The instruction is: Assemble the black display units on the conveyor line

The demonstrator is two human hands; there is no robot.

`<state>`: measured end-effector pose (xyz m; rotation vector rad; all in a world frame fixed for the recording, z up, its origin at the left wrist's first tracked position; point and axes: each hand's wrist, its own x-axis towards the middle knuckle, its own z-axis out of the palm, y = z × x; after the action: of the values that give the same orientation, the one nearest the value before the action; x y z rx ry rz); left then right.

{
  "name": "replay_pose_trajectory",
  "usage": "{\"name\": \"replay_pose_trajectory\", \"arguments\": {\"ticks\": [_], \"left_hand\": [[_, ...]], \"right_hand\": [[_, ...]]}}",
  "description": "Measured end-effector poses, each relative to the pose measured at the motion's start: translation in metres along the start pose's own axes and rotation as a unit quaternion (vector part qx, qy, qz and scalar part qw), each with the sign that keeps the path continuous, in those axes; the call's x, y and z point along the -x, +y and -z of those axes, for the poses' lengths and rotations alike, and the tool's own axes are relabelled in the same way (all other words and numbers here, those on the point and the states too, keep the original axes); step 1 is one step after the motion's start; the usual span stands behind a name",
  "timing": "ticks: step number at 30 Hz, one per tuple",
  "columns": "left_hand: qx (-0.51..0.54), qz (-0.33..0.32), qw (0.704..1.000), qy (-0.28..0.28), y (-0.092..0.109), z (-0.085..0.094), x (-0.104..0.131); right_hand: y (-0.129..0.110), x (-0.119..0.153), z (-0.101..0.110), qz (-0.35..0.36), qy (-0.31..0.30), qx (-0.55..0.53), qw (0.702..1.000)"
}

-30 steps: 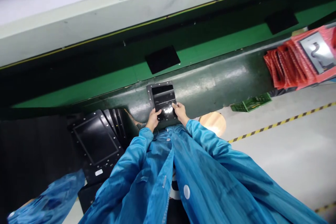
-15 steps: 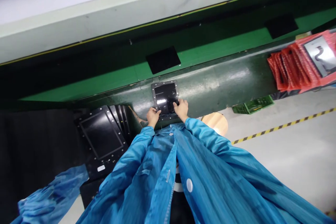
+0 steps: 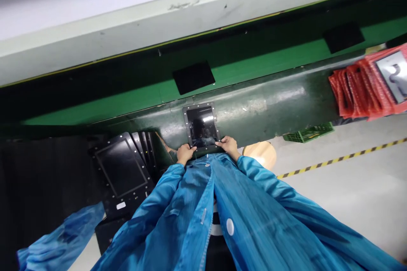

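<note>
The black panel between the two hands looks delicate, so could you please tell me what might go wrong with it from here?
The black panel lies close to the near edge of the bench, so a pull towards the body could tip it off. The left hand and right hand are at its near corners, so a touch might smudge its shiny face.

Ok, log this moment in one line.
black panel: on bench | left hand: at near left corner | right hand: at near right corner
</note>
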<state>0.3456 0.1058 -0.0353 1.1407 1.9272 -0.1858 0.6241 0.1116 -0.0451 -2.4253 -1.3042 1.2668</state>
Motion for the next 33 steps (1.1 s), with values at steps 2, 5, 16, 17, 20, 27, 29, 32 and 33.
{"name": "replay_pose_trajectory", "arguments": {"ticks": [2, 5, 16, 17, 20, 27, 29, 32, 33], "left_hand": [[0.003, 0.016, 1.0, -0.016, 0.003, 0.001, -0.002], [0.004, 0.018, 1.0, -0.014, 0.005, 0.003, -0.003], [-0.013, -0.027, 1.0, -0.008, -0.001, 0.003, -0.001], [-0.02, -0.04, 0.999, -0.016, -0.004, 0.003, 0.002], [-0.048, -0.07, 0.994, -0.068, -0.013, 0.01, 0.009], [0.019, -0.165, 0.962, 0.218, 0.039, 0.077, -0.046], [0.025, -0.225, 0.948, 0.224, 0.065, 0.096, -0.074], [0.019, -0.229, 0.955, 0.186, 0.089, 0.112, -0.103], [0.02, -0.215, 0.96, 0.179, 0.092, 0.114, -0.107]], "right_hand": [[-0.002, -0.003, 0.002, -0.009, -0.003, 0.011, 1.0], [-0.003, -0.004, 0.001, 0.002, -0.004, 0.048, 0.999], [0.003, 0.0, 0.001, 0.049, -0.013, 0.076, 0.996], [0.005, 0.001, 0.005, 0.057, -0.027, 0.087, 0.994], [0.005, -0.003, 0.019, 0.103, -0.069, 0.126, 0.984], [-0.092, -0.09, 0.049, 0.284, 0.058, 0.025, 0.957], [-0.122, -0.119, 0.049, 0.313, 0.039, 0.036, 0.948], [-0.142, -0.146, 0.047, 0.329, 0.011, 0.071, 0.942], [-0.142, -0.15, 0.046, 0.33, 0.008, 0.076, 0.941]]}}
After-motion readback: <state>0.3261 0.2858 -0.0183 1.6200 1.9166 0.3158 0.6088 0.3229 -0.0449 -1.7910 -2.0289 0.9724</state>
